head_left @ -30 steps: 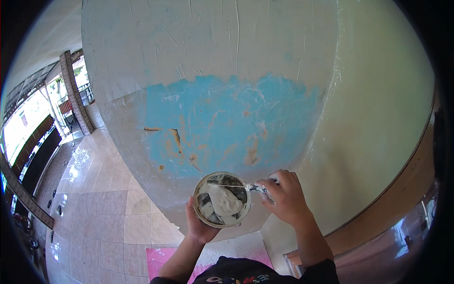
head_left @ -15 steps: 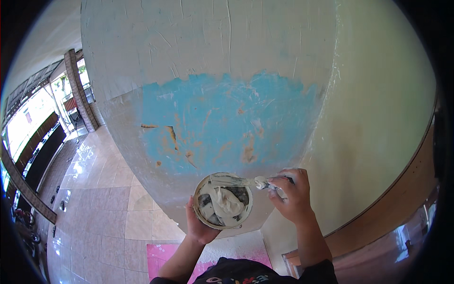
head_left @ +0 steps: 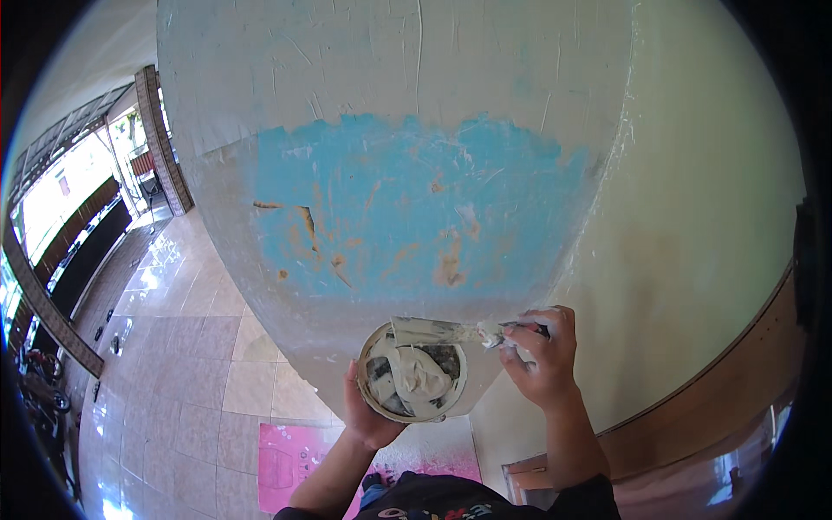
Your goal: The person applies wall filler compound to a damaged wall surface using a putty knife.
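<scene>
A round tub (head_left: 463, 381) of pale putty (head_left: 423, 374) rests in my left hand (head_left: 367, 418), whose fingers wrap its left side and underside. My right hand (head_left: 546, 357) grips the handle of a putty knife (head_left: 433, 332), the blade lying level across the tub's far rim. Putty coats the blade, and a lump of it clings near the handle. Beyond both hands stands a wall (head_left: 399, 61) with grey-beige skim above and a bare blue patch (head_left: 390, 199) below. Brown scuffs and a dark crack mark that patch.
A pale green wall (head_left: 693, 199) meets the patched one at a corner on the right, with a brown wooden edge (head_left: 676, 433) low along it. Below me lies a pink sheet (head_left: 282, 468) on the tiled floor (head_left: 182, 373). A tiled pillar (head_left: 162, 139) stands far left.
The putty knife has shifted slightly right, its blade turned to show more of its face above the rim. My view has tilted, so the wall patch sits higher.
</scene>
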